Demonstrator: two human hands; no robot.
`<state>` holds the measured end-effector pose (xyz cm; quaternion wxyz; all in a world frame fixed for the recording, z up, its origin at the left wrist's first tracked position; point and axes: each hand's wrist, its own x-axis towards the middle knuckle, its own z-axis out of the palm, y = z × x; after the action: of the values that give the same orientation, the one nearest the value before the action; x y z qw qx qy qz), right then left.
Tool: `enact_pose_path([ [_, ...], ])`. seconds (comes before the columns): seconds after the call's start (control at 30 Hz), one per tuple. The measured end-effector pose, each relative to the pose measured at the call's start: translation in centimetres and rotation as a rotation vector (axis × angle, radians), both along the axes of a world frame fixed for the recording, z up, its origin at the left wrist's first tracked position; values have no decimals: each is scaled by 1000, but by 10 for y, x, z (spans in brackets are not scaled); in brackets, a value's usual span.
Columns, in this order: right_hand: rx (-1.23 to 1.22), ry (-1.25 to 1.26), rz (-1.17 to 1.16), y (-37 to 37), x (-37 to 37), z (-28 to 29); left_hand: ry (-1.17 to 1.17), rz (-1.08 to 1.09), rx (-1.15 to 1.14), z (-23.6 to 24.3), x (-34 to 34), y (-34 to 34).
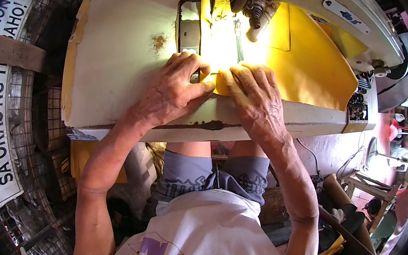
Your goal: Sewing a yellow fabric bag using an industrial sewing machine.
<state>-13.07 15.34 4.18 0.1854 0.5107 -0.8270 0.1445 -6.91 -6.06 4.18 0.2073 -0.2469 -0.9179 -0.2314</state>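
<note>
Pinching the yellow sheet's (314, 74) near edge, left hand (174, 87) apparently steadies it; right hand (259, 101) presses on top, probably keeping it flat, thumb hidden, grip unclear. Sheet lies on surface (115, 73), under machine (367, 37).

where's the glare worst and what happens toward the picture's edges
In the head view, glare burns out part of the yellow sheet beneath the sewing machine, just beyond the left hand and right hand; also in the head view, the sides curve off into black, with washed-out brightness near the right rim.
</note>
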Motion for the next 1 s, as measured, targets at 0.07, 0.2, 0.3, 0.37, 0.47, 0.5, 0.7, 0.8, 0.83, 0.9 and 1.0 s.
enact_pose_path([
  [0.07, -56, 26, -27, -5, 0, 1, -27, 20, -4, 1, 1, 1],
  [0.2, -30, 61, -47, -14, -4, 7, -60, 23, -9, 1, 3, -1],
  [0.3, -13, 62, -1, -13, -8, 4, -34, 13, 21, -2, 1, 0],
  [0.37, -15, 47, 38, -13, -9, 2, -30, 13, 12, -1, 1, 1],
  [0.47, -76, 76, 19, -14, -11, -1, -38, 17, 16, -1, 1, 0],
  [0.5, -55, 89, 27, -15, -11, 0, -39, 20, 14, -1, 1, -1],
  [0.7, -35, 127, 34, -14, -11, 1, -15, 8, -4, -2, 0, -1],
  [0.8, -50, 97, 45, -10, -11, 0, -18, -6, -22, -1, -2, 2],
  [0.83, -58, 72, 53, -7, -11, 0, -13, -10, -24, -1, -3, 3],
  [0.9, -30, 54, 56, -7, -5, 0, -5, 0, -24, -1, 0, 0],
  [1.0, -8, 24, 49, -1, -2, -1, -40, -3, -30, 1, 3, 1],
])
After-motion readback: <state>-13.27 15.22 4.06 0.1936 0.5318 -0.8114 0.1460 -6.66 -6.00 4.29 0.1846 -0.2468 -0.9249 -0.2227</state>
